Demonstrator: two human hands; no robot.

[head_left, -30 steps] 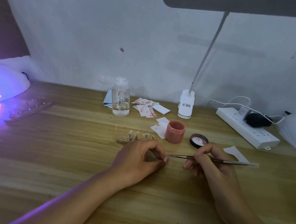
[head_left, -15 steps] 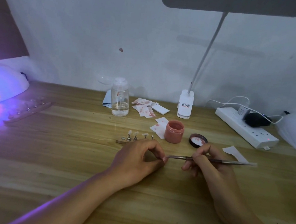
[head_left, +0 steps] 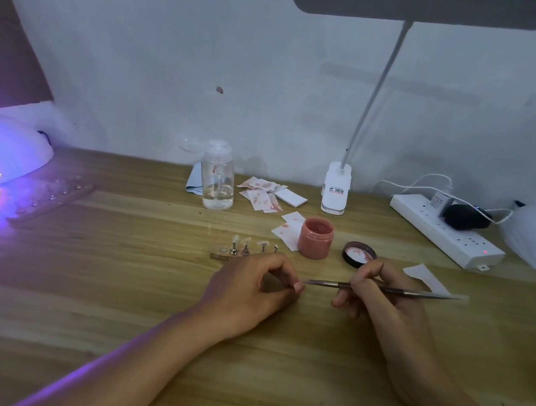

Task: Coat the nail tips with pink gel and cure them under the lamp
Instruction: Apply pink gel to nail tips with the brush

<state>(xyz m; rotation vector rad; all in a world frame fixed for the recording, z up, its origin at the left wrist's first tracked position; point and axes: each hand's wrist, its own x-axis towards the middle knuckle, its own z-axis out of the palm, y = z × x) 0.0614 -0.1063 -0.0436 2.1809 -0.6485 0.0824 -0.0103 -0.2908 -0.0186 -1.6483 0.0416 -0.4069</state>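
The worktop (head_left: 121,287) is showing no rearrangement over the last second: every item is sitting where it was. At the far left the curing lamp (head_left: 6,158) is glowing violet, and a rack (head_left: 53,197) of tips is lying at its mouth, apparently being cured. The jar of pink gel (head_left: 316,238) is standing open near the middle, its lid (head_left: 359,254) lying face up just beside it. A small stand (head_left: 245,249) is carrying several pale tips, which I am judging to be awaiting their coat. The left hand (head_left: 251,296) is resting on the wood in front of that stand, and its thumb and forefinger are still pinching a single nail tip (head_left: 299,287) that is already looking pink. The right hand (head_left: 381,302) is pinching the brush (head_left: 392,290) pen-fashion, and the shaft is lying nearly level. The bristle end is staying at the pinched tip; whether it is actually touching cannot be confirmed. Both hands are hardly shifting, so I am reading this as coating still under way on this one piece. Placing it on a stand and curing it are still outstanding.
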